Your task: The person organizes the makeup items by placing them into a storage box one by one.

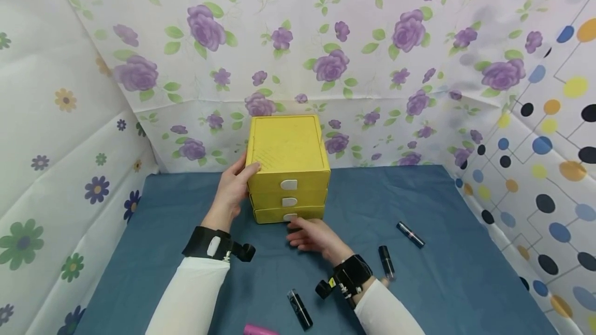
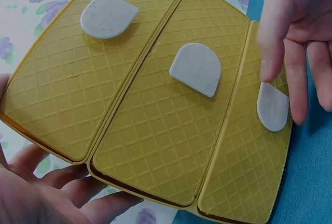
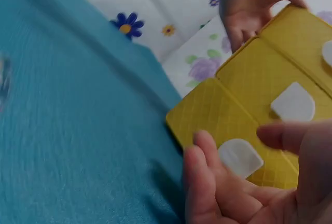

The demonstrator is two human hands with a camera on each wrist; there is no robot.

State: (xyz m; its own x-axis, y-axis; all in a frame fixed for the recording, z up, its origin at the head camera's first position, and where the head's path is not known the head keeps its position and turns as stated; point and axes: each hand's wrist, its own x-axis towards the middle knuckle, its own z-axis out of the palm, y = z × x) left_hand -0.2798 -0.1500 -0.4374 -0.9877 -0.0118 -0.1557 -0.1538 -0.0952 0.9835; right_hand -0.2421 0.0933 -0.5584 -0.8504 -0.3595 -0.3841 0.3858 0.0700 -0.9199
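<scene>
A yellow chest of three small drawers (image 1: pixel 288 143) stands against the back curtain, each waffle-textured front bearing a white tab handle. My left hand (image 1: pixel 231 185) holds its left side, thumb over the top front edge and fingers along the side wall. At the lowest drawer (image 1: pixel 270 216) is my right hand (image 1: pixel 318 237), thumb and fingers apart around the tab handle (image 3: pixel 241 157). In the left wrist view the right thumb overlaps the top of that handle (image 2: pixel 272 111), with the fingers beyond it. All three drawers are pushed in.
Black tubes with clear ends, like lipsticks, lie on the blue cloth (image 1: pixel 363 195): one far right (image 1: pixel 411 234), one beside the right wrist (image 1: pixel 385 260), one at the front (image 1: pixel 300 310). A pink tube (image 1: pixel 258 330) shows at the bottom edge. Patterned curtains (image 1: pixel 335 40) enclose the table.
</scene>
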